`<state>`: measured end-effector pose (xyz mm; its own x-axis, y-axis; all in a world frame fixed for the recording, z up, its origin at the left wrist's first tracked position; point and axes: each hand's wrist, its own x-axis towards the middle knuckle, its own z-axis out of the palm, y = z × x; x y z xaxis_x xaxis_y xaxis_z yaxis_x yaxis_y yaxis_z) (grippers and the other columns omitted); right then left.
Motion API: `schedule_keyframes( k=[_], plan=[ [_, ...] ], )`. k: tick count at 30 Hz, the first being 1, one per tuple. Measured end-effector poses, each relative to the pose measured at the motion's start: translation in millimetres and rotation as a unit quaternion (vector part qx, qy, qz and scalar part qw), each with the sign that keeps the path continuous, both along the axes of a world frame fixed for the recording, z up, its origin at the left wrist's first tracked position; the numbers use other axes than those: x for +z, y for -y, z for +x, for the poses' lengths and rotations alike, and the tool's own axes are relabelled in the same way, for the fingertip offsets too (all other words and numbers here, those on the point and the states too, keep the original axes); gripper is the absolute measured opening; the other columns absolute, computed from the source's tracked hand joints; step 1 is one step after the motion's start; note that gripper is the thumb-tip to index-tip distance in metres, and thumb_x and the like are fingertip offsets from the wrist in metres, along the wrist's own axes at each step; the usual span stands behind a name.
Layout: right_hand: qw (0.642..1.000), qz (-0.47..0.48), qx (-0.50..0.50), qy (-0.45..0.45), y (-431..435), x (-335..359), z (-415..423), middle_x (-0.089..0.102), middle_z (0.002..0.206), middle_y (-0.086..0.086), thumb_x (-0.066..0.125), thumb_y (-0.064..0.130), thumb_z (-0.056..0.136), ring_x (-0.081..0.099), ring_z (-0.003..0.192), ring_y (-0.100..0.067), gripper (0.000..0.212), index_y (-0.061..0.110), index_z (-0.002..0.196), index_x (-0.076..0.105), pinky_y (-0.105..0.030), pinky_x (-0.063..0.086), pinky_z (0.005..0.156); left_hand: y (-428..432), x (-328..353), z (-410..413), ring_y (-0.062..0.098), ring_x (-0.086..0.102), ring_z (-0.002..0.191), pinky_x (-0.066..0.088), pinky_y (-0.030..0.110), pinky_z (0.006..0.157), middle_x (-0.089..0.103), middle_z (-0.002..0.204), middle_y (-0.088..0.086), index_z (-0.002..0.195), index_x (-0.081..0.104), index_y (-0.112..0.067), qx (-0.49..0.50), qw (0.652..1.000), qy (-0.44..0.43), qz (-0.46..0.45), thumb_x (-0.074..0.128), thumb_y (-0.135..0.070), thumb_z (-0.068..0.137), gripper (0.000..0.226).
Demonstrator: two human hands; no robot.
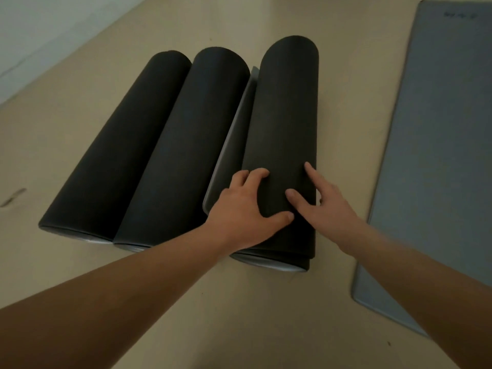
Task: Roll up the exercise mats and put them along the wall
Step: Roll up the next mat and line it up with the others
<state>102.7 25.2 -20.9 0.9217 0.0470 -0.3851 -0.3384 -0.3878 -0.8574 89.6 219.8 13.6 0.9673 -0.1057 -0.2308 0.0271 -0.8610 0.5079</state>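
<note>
Three black rolled mats lie side by side on the floor. The left roll [111, 145] and the middle roll [181, 145] rest untouched. The right roll [285, 115] has a grey flap [229, 155] of its last turn still lying loose on its left side. My left hand [245, 211] presses on the near end of this roll, fingers spread over its top and thumb on its face. My right hand [322, 201] rests flat on the same roll's right side, fingers apart. A fourth mat, grey [431, 155], lies flat and unrolled at the right.
The white wall [40, 30] runs along the far left, a strip of beige floor between it and the left roll. A small dark mark [13, 198] is on the floor at the left. Bare floor separates the right roll from the flat grey mat.
</note>
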Motion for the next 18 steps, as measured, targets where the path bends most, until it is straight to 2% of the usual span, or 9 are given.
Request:
schedule_keyframes(
  k=[2,3,6,8,10,12,13,16,18],
  plan=[
    [0.992,0.097,-0.027,-0.077,-4,3,-7,0.048,0.143,0.019,0.068,0.064,0.088,0.055,0.125,-0.015,0.085,0.065,0.154,0.014,-0.034,0.053,0.088,0,-4,-5,0.018,0.046,0.135,0.053,0.045,0.104,0.025,0.157,-0.015,0.151,0.021,-0.049,0.012,1.000,-0.004,-0.004,0.072,-0.088,0.059,0.112],
    [0.988,0.123,-0.038,-0.084,-5,3,-9,0.051,0.142,0.019,0.068,0.063,0.089,0.058,0.123,-0.015,0.085,0.067,0.153,0.013,-0.033,0.054,0.084,1,-5,-6,0.017,0.046,0.134,0.053,0.045,0.104,0.025,0.156,-0.016,0.150,0.023,-0.050,0.016,1.000,0.002,-0.016,0.074,-0.088,0.055,0.114],
    [0.982,0.165,-0.068,-0.064,-7,2,-10,0.057,0.141,0.016,0.073,0.055,0.089,0.061,0.121,-0.014,0.083,0.065,0.153,0.022,-0.036,0.057,0.093,-3,-9,-8,0.011,0.047,0.133,0.052,0.040,0.106,0.032,0.153,-0.019,0.151,0.029,-0.046,0.025,0.997,0.020,-0.075,0.081,-0.079,0.055,0.114],
    [0.980,0.177,-0.075,-0.043,-9,3,-13,0.059,0.135,0.017,0.076,0.046,0.090,0.063,0.115,-0.008,0.080,0.061,0.153,0.029,-0.028,0.057,0.089,-10,-11,-8,0.006,0.051,0.130,0.053,0.036,0.105,0.041,0.148,-0.020,0.150,0.033,-0.045,0.041,0.987,0.005,-0.158,0.088,-0.069,0.056,0.111],
    [0.990,0.127,-0.051,-0.022,-9,9,-18,0.056,0.134,0.017,0.076,0.048,0.088,0.061,0.112,-0.005,0.076,0.067,0.147,0.032,-0.026,0.055,0.087,-11,-13,-7,0.006,0.058,0.122,0.058,0.033,0.098,0.049,0.138,-0.021,0.148,0.035,-0.045,0.070,0.963,-0.044,-0.257,0.096,-0.051,0.061,0.106],
    [1.000,0.012,-0.005,-0.004,-1,19,-18,0.051,0.138,0.012,0.069,0.063,0.075,0.060,0.114,-0.013,0.074,0.080,0.136,0.031,-0.036,0.055,0.095,-5,-14,-6,0.006,0.061,0.113,0.062,0.030,0.088,0.047,0.129,-0.026,0.147,0.034,-0.044,0.097,0.933,-0.103,-0.330,0.097,-0.031,0.069,0.101],
    [0.999,-0.038,0.012,-0.005,5,24,-15,0.048,0.140,0.009,0.065,0.066,0.073,0.059,0.113,-0.016,0.073,0.080,0.136,0.030,-0.039,0.055,0.096,-2,-16,-3,0.008,0.062,0.112,0.062,0.031,0.086,0.045,0.129,-0.026,0.146,0.033,-0.044,0.104,0.920,-0.132,-0.354,0.096,-0.028,0.071,0.100],
    [0.986,-0.160,0.056,-0.008,15,39,-12,0.037,0.144,0.007,0.061,0.058,0.090,0.050,0.112,-0.016,0.065,0.068,0.146,0.031,-0.033,0.049,0.091,-3,-22,6,0.016,0.060,0.119,0.060,0.043,0.094,0.040,0.143,-0.018,0.144,0.032,-0.047,0.093,0.904,-0.195,-0.370,0.095,-0.038,0.064,0.103],
    [0.973,-0.213,0.081,0.029,13,41,-14,0.035,0.144,0.006,0.061,0.052,0.093,0.050,0.119,-0.018,0.062,0.061,0.149,0.036,-0.034,0.048,0.100,-9,-25,14,0.017,0.059,0.121,0.059,0.044,0.096,0.044,0.147,-0.011,0.144,0.034,-0.039,0.097,0.909,-0.199,-0.354,0.093,-0.035,0.063,0.100]
  ],
)
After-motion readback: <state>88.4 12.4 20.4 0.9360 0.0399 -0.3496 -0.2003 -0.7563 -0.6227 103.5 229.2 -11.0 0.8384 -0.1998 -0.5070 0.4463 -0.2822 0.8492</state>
